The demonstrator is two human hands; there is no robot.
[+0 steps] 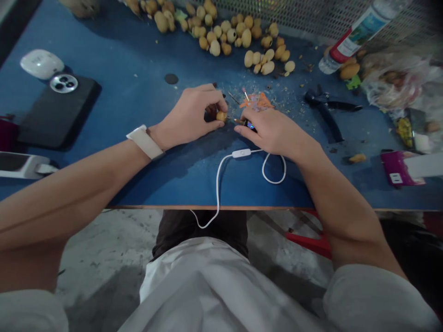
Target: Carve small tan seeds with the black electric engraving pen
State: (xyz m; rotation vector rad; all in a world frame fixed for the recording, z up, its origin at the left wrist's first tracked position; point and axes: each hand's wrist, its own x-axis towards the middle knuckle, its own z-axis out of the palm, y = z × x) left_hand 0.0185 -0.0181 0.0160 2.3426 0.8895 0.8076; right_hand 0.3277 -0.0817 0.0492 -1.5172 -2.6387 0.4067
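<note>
My left hand [194, 113] pinches a small tan nut-like piece [221, 116] against the blue table [145, 175]. My right hand [273, 131] is closed around a small dark corded tool [249, 124] whose tip points at the piece. A white cable with an inline switch [241, 153] runs from under my right hand and off the table's front edge. Shavings and orange scraps [258, 100] lie just behind both hands. A white band sits on my left wrist [145, 141].
Several tan nuts [228, 34] are heaped at the back by a mesh wall. Black pliers [325, 110], a plastic bottle [356, 34] and a clear bag [398, 85] lie right. A black phone [57, 110] and white case [41, 63] lie left.
</note>
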